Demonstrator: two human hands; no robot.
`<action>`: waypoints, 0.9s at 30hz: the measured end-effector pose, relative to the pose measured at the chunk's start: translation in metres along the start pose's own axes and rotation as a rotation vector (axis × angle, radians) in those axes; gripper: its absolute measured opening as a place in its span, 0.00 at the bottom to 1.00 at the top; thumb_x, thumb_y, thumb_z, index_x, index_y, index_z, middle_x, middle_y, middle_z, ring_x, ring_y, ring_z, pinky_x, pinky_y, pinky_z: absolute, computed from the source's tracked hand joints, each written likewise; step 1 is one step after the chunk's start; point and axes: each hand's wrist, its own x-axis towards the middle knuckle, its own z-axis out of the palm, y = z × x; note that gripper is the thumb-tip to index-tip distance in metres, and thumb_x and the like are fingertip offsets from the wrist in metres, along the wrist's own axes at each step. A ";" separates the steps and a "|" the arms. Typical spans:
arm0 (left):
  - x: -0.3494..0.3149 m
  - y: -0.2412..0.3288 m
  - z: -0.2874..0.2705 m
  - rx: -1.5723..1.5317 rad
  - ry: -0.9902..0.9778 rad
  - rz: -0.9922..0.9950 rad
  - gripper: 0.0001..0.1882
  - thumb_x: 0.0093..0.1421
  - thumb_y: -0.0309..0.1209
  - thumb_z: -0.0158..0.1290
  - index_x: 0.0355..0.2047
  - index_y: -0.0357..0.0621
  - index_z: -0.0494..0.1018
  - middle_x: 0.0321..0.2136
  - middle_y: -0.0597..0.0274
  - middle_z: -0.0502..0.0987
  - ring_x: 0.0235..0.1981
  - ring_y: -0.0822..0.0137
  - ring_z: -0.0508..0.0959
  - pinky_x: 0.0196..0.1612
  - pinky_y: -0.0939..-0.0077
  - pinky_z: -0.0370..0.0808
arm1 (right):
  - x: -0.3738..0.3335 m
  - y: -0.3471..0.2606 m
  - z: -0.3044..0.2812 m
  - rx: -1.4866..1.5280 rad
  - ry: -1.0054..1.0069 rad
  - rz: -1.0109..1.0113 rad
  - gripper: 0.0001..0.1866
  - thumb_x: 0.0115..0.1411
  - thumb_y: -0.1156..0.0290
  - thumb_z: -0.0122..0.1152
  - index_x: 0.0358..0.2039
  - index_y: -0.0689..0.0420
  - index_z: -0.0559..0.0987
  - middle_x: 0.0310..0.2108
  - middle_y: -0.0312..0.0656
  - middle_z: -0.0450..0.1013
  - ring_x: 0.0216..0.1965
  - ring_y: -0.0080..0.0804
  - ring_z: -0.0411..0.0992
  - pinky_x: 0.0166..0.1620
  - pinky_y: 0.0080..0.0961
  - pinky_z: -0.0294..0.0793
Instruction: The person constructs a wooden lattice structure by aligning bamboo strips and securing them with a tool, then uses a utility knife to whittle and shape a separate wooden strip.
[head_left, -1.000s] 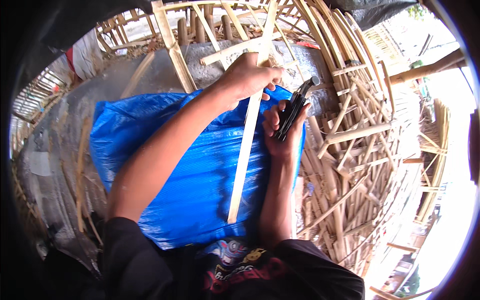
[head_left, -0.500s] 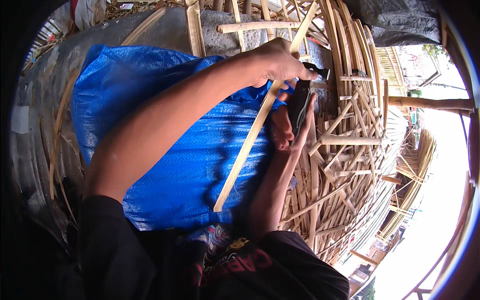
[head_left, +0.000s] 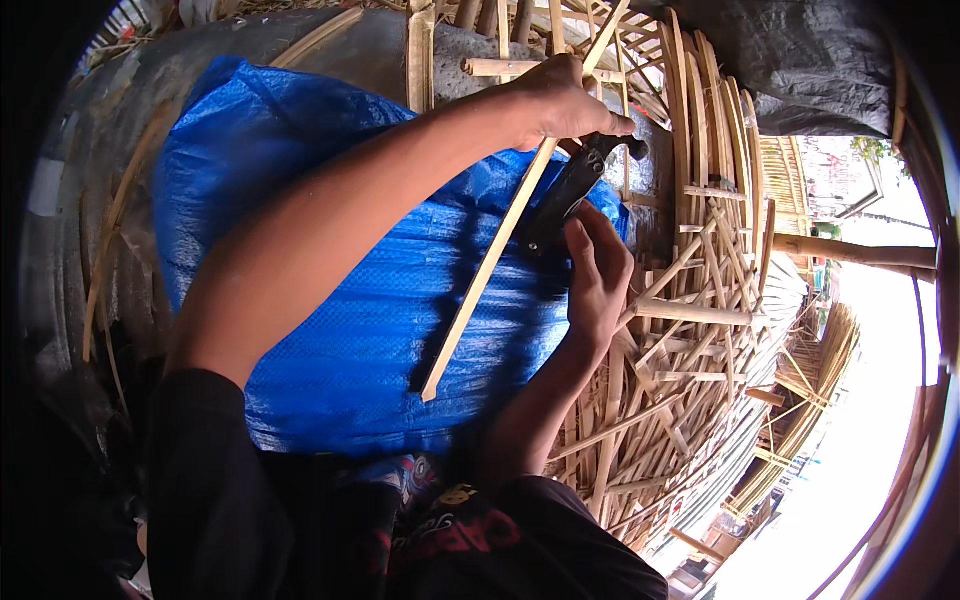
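Observation:
My left hand (head_left: 570, 105) reaches across from the left, closed around a long pale bamboo strip (head_left: 480, 275) that slants down toward me. The same hand's thumb also presses the upper end of a black elongated tool (head_left: 565, 200), which has a rounded knob; its exact kind I cannot make out. Just below and right of the tool, my right hand (head_left: 600, 275) has its fingers bent and apart, the fingertips close to the tool's edge. Whether they touch it is unclear. Beneath both hands a blue woven plastic sheet (head_left: 330, 350) covers my lap area.
A large heap of split bamboo pieces (head_left: 670, 390) lies along the right, close to my right forearm. Upright bamboo slats (head_left: 690, 110) stand at the far right. A grey sheet (head_left: 120, 210) spreads at the left, and more bamboo pieces (head_left: 420, 60) lie beyond the blue sheet.
My right hand has come off the black tool and drawn down and right. The tool has turned, its lower end now swung left over the blue sheet. My left hand keeps the strip.

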 end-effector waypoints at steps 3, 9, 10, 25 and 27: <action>-0.001 -0.001 0.005 0.021 0.055 0.006 0.29 0.45 0.44 0.73 0.34 0.37 0.69 0.27 0.59 0.73 0.30 0.69 0.75 0.35 0.75 0.74 | 0.003 0.003 0.012 -0.072 0.118 0.004 0.18 0.62 0.67 0.65 0.47 0.68 0.79 0.36 0.38 0.78 0.36 0.19 0.72 0.42 0.18 0.72; 0.003 -0.012 0.014 0.072 0.140 0.058 0.27 0.46 0.43 0.72 0.32 0.39 0.68 0.26 0.64 0.70 0.26 0.73 0.71 0.29 0.76 0.70 | 0.003 0.005 0.022 -0.103 0.293 -0.011 0.15 0.60 0.69 0.68 0.42 0.68 0.82 0.28 0.36 0.78 0.30 0.17 0.71 0.36 0.15 0.71; 0.002 -0.011 0.015 0.056 0.123 0.060 0.27 0.46 0.43 0.72 0.33 0.39 0.68 0.26 0.65 0.69 0.25 0.73 0.70 0.28 0.76 0.69 | 0.003 0.007 0.022 -0.094 0.314 -0.030 0.14 0.59 0.70 0.68 0.41 0.68 0.82 0.26 0.35 0.78 0.29 0.16 0.71 0.34 0.15 0.71; 0.000 -0.011 0.023 -0.209 -0.077 0.248 0.21 0.50 0.35 0.70 0.27 0.42 0.66 0.18 0.71 0.65 0.20 0.76 0.71 0.23 0.79 0.69 | 0.006 0.025 0.015 0.116 0.404 -0.046 0.11 0.59 0.75 0.58 0.38 0.70 0.81 0.28 0.35 0.78 0.28 0.19 0.72 0.35 0.17 0.72; -0.009 0.002 0.022 -0.129 -0.059 0.231 0.21 0.50 0.35 0.70 0.27 0.42 0.66 0.19 0.70 0.67 0.23 0.75 0.76 0.26 0.78 0.73 | 0.003 0.023 0.004 0.253 0.331 0.007 0.12 0.62 0.73 0.56 0.40 0.69 0.80 0.29 0.38 0.77 0.29 0.23 0.74 0.35 0.19 0.73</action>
